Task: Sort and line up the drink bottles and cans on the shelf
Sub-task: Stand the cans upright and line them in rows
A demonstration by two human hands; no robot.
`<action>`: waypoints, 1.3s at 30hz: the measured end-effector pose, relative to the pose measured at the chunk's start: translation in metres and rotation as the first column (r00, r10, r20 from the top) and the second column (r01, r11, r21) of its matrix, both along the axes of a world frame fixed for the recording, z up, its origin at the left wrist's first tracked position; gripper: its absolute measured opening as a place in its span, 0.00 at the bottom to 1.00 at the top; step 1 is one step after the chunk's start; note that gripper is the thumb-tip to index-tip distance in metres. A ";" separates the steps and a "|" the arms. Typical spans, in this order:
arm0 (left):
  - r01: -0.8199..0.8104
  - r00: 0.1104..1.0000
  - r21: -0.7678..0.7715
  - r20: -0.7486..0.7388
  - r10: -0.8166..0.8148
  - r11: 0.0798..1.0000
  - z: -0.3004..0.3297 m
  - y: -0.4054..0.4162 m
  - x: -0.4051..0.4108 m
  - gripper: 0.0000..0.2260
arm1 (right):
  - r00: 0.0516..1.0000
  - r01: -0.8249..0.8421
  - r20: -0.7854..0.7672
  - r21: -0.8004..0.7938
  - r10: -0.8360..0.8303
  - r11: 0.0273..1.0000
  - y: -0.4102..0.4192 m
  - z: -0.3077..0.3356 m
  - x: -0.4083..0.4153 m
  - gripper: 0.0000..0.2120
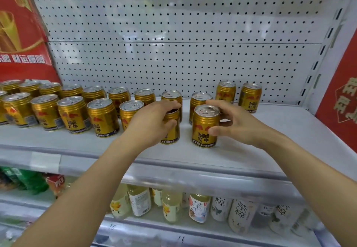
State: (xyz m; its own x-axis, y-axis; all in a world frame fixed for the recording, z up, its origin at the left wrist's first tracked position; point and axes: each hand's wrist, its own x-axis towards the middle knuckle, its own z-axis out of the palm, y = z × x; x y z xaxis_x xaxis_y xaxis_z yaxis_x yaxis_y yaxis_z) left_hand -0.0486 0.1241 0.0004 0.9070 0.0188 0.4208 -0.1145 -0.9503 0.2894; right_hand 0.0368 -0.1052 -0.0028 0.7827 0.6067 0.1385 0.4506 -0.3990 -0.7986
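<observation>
On the left of the shelf point(251, 130) the gold cans point(73, 112) already stand in two rows. Our left hand point(154, 120) is wrapped around one front can point(171, 128), next in the front row. Our right hand point(229, 120) holds the next can point(205, 126) between thumb and fingers. We should slide both leftward, upright, until they touch their neighbours, labels facing out.

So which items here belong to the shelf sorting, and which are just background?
In the job:
left hand gripping a gold can
right hand on another gold can
rows of gold cans

Background:
red box
bottles on the lower shelf
</observation>
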 end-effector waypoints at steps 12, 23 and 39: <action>0.080 0.994 0.085 -0.084 -0.073 0.993 0.018 0.001 0.001 0.21 | 0.998 -0.055 0.033 -0.055 0.057 0.997 -0.001 0.002 0.008 0.31; 0.287 0.904 -0.211 -0.263 -0.337 0.934 0.077 -0.047 0.148 0.24 | 0.840 0.528 0.219 -0.125 -0.496 0.840 -0.054 0.037 0.136 0.29; 0.354 0.829 0.090 -0.491 -0.267 0.931 0.070 -0.093 0.248 0.27 | 0.906 0.418 0.194 -0.258 -0.377 0.871 -0.076 0.029 0.148 0.30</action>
